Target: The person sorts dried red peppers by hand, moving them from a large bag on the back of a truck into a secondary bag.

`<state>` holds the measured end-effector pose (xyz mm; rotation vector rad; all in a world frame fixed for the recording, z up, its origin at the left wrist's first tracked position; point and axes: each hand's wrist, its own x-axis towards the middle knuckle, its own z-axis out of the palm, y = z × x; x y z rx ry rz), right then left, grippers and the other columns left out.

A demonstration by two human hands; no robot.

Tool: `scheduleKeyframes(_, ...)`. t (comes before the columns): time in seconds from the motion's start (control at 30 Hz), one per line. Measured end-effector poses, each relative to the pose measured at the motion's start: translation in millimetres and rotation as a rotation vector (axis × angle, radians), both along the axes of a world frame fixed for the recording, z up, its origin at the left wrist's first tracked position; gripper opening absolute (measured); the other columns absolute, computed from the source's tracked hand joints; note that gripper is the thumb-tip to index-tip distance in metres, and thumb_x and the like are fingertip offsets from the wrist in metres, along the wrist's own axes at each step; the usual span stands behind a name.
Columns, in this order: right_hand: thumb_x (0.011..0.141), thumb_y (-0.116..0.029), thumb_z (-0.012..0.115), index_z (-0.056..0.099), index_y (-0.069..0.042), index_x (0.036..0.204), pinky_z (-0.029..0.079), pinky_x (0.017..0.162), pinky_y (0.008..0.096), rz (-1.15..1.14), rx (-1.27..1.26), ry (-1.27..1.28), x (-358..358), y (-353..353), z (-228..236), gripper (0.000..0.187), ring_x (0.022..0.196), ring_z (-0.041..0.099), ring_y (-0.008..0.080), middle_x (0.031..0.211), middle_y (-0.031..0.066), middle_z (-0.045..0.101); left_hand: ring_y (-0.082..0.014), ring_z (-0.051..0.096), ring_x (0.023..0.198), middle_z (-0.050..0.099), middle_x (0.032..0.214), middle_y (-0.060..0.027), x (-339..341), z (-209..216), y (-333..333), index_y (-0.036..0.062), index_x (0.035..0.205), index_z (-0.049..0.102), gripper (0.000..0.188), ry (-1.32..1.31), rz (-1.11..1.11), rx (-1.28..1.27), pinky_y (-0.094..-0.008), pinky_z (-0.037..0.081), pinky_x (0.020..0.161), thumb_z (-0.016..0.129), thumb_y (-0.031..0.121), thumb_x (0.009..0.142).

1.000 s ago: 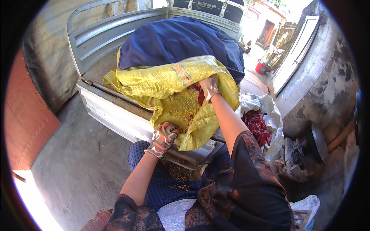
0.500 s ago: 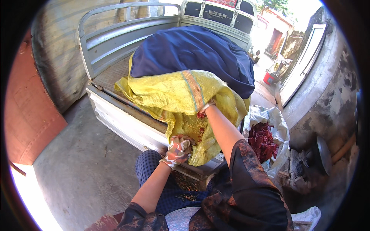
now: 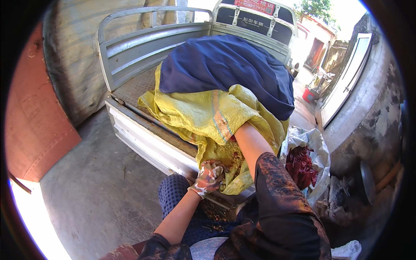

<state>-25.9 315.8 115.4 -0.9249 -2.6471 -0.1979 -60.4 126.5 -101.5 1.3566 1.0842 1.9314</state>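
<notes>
A yellow woven sack (image 3: 186,110) lies in the cargo bed, its mouth hanging over the rear edge toward me. Dark blue cloth (image 3: 225,65) covers most of its bulk. My right forearm (image 3: 250,142) reaches under the sack's upper layer, which hides the hand and fingers; a bit of red shows beside the wrist. At the sack's lower lip, my left hand (image 3: 209,177), in a patterned glove, is closed with curled fingers; what they hold is hidden. Small yellowish seeds and reddish bits (image 3: 232,159) are scattered on the sack's inner face.
To the right stands a white sack (image 3: 320,149) holding dried red chili peppers (image 3: 300,165). The vehicle's metal side rail (image 3: 151,37) rises at the left, above its white tailgate (image 3: 143,141). A red bucket (image 3: 309,94) stands farther back beside the wall.
My right hand has gone deeper under the yellow sack's upper layer and out of sight. My left hand remains closed at the sack's lip. The whole view has shifted slightly.
</notes>
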Motion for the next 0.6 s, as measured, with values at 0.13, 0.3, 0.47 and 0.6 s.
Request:
scheduleKeyframes(0.13, 0.091, -0.044, 0.044, 0.044, -0.015, 0.136, 0.03, 0.107, 0.0411, -0.029, -0.029, -0.014, 21.6, 13.1, 8.4, 0.054, 0.128, 0.04, 0.0314, 0.14, 0.011, 0.042, -0.016, 0.056, 0.072, 0.059, 0.091, -0.0044, 8.1, 41.5, -15.7, 0.0068, 0.101, 0.053, 0.022, -0.507, -0.267, -0.165, -0.0283, 0.044, 0.057, 0.046, 0.025, 0.09)
scheduleKeyframes(0.3, 0.09, -0.044, 0.044, 0.045, -0.015, 0.135, 0.03, 0.106, 0.041, -0.008, -0.067, -0.036, 28.7, 22.0, 20.2, 0.053, 0.127, 0.04, 0.0314, 0.139, 0.0111, 0.043, -0.0158, 0.057, 0.081, 0.058, 0.093, -0.0046, 7.3, 88.7, -46.1, 0.0096, 0.109, 0.051, 0.032, -0.479, -0.178, -0.339, -0.0264, 0.046, 0.062, 0.038, 0.034, 0.093)
scheduleKeyframes(0.47, 0.09, -0.043, 0.045, 0.045, -0.015, 0.134, 0.031, 0.106, 0.0409, -0.04, -0.113, -0.004, 58.7, 31.7, 40.2, 0.052, 0.127, 0.041, 0.0314, 0.139, 0.0112, 0.044, -0.0211, 0.057, 0.092, 0.06, 0.102, -0.0084, 1.5, 40.4, -22.4, 0.0098, 0.102, 0.056, 0.025, 0.211, -0.014, -0.102, -0.0305, 0.046, 0.073, 0.054, 0.022, 0.081)
scheduleKeyframes(0.6, 0.09, -0.043, 0.045, 0.046, -0.015, 0.134, 0.031, 0.106, 0.0408, 0.03, -0.159, -0.019, 55.8, 28.7, 54.7, 0.052, 0.126, 0.041, 0.0315, 0.138, 0.0112, 0.044, -0.0165, 0.057, 0.086, 0.061, 0.103, -0.006, -4.6, 42.2, -19.9, 0.0096, 0.11, 0.053, 0.032, 0.419, 0.09, -0.086, -0.0253, 0.045, 0.066, 0.042, 0.032, 0.09)
